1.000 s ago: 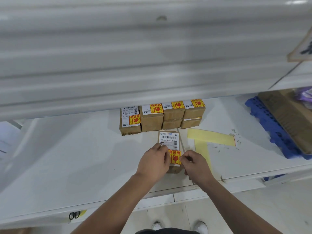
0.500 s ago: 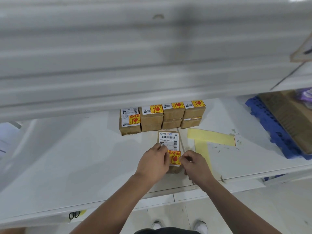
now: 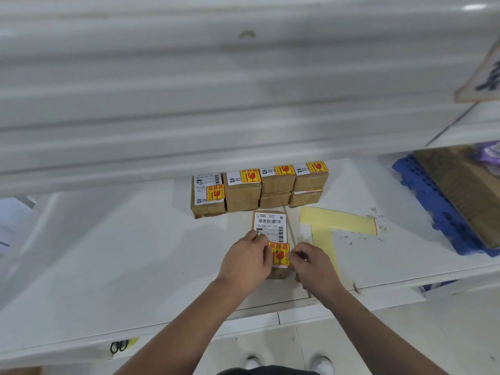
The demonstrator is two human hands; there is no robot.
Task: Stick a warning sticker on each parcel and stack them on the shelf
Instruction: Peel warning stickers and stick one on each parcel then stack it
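head | parcel (image 3: 278, 272): brown | label (image 3: 269, 226): white, barcode | sticker (image 3: 280, 254): yellow-red

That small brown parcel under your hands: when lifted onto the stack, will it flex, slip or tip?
Probably stiff: the parcel keeps square edges. Likely stable: it lies flat, as the stacked parcels do. Its warning sticker suggests gentle handling.

White shelf (image 3: 108, 253) above pale tiled floor (image 3: 460, 320)

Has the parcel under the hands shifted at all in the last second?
No. The parcel lies just as close to the row of stickered parcels behind it and the yellow backing paper beside it.
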